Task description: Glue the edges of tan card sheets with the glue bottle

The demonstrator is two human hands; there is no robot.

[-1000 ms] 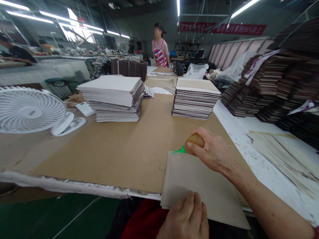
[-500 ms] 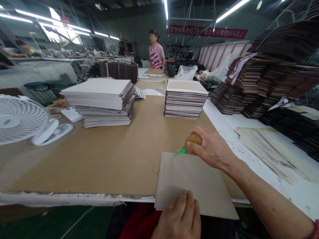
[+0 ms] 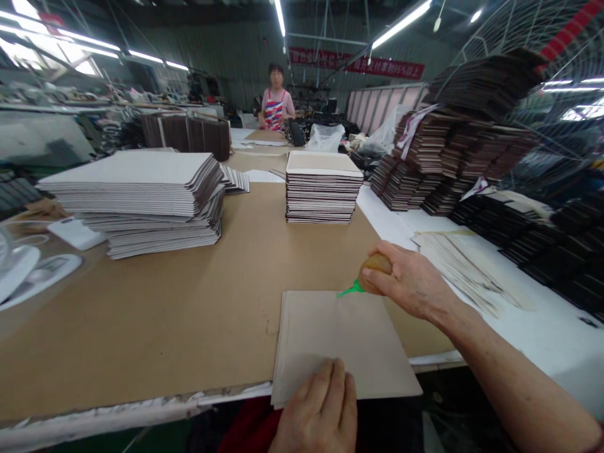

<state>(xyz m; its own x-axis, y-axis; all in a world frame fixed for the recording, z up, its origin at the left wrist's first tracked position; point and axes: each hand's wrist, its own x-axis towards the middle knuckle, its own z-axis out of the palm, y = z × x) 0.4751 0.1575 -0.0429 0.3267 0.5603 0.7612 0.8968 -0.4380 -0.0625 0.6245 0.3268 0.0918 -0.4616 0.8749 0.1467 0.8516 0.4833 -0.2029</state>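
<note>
A few thin greyish-beige boards (image 3: 340, 340) lie stacked at the near edge of the table, partly overhanging it. My left hand (image 3: 321, 402) rests on their near part, fingers stretched out flat. Wrapped in my right hand (image 3: 410, 280) is a brownish squeeze bottle (image 3: 376, 272) with a green nozzle (image 3: 352, 289). The bottle is tilted, and its tip points down-left at the far edge of the top board. Whether anything flows from the tip is too small to tell.
Brown board covers the table (image 3: 189, 314). A tall stack of pale sheets (image 3: 141, 201) stands left, a smaller stack (image 3: 321, 189) ahead. Dark bundled pieces (image 3: 438, 151) pile up on the right. Part of a white fan (image 3: 23, 270) shows at left. A person (image 3: 276, 104) stands farther back.
My view has turned to the right. The nozzle tip has moved rightward along the boards' far edge. My left hand stays on the boards.
</note>
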